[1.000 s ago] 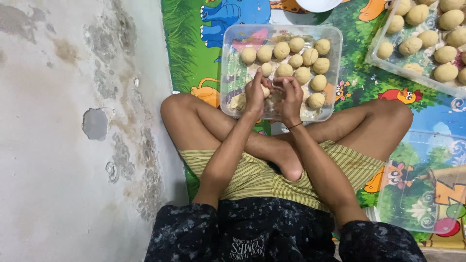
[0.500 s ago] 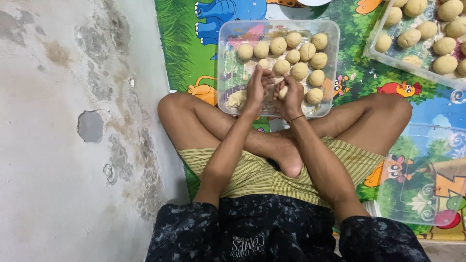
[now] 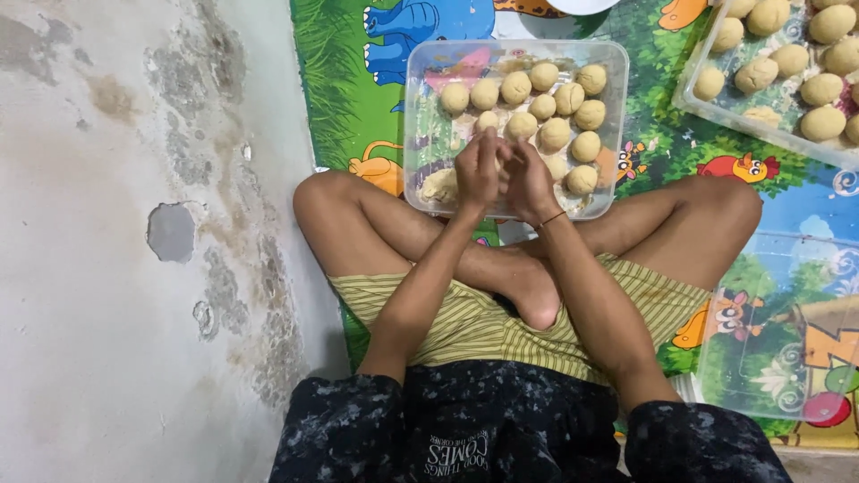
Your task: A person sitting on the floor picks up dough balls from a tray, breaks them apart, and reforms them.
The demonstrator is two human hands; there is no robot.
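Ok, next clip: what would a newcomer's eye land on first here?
Probably the two hands, left hand and right hand, pressed together over a clear tray of pale dough balls at the crossed legs. A second tray of balls sits top right on the bright cartoon mat.

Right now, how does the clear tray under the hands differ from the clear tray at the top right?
The near tray lies whole in view before the crossed legs, under the left hand and right hand; the far tray is cut off by the frame, away from both hands. The near tray's dough balls look smaller than the far tray's. Both are clear plastic on the picture mat.
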